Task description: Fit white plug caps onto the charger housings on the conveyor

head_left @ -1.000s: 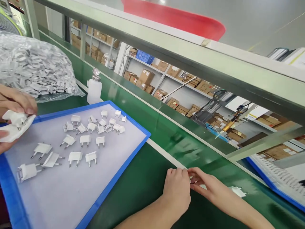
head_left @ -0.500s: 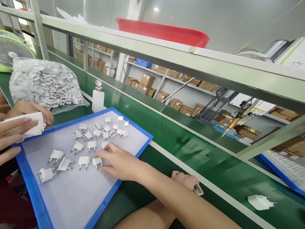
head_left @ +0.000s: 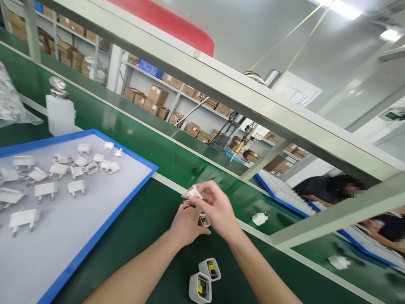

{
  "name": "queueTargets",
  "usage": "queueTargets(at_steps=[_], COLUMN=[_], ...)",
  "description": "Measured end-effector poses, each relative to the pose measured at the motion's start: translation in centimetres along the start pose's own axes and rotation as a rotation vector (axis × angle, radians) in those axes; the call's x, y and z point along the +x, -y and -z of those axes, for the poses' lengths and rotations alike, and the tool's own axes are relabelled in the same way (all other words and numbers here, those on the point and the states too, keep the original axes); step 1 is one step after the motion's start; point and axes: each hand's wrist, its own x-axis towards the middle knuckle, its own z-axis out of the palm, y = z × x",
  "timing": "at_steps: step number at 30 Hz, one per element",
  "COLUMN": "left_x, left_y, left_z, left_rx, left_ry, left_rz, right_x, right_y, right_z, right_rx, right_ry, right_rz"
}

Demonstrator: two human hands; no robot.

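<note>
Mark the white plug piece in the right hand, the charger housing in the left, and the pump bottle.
White plug piece (head_left: 195,193): head view, on its white body.
Charger housing (head_left: 205,220): head view, on its open end.
Pump bottle (head_left: 61,114): head view, on its body.

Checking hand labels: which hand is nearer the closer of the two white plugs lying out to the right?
Right. The right hand is left of that white plug, with a gap between them; the left hand is farther left, on the right hand's far side.

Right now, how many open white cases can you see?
3: one case in the left hand, a nearer case and a farther case on the table. Others may be hidden.
</note>
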Motion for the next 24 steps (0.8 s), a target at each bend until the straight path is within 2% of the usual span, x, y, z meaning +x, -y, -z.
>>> queueTargets(at_steps=[3,6,11,15,20,24], left_x=[-0.3,-0.5,-0.8,-0.7,-0.7,-0.7], left_y=[-0.5,-0.9,-1.0,-1.1,-1.2,-1.0], left_z=[0.2,0.6,1.4,1.6,1.0,0.7], left_rx=[0.037,0.058,0.065,-0.011,0.044,0.078], left_ry=[0.092,0.128,0.267,0.308,0.262,0.27], left_rz=[-0.002,0.011,-0.017,0.044,0.129,0.054], right_x=[-2.7,-4.8,-6.5,-6.9,-7.3,-7.6], right_y=[-2.8,-5.7,-9.5,-11.2,-11.6,-10.5], right_z=[5.9,8.6,8.4,7.9,7.7,7.6], right_rx=[-0.033,-0.056,0.018,0.069,0.11,0.157], right_ry=[-0.224,-0.274,-0.265,-0.24,-0.315,-0.325], right_rz=[-0.103,-0.127,-0.148,-0.143,-0.113,-0.082])
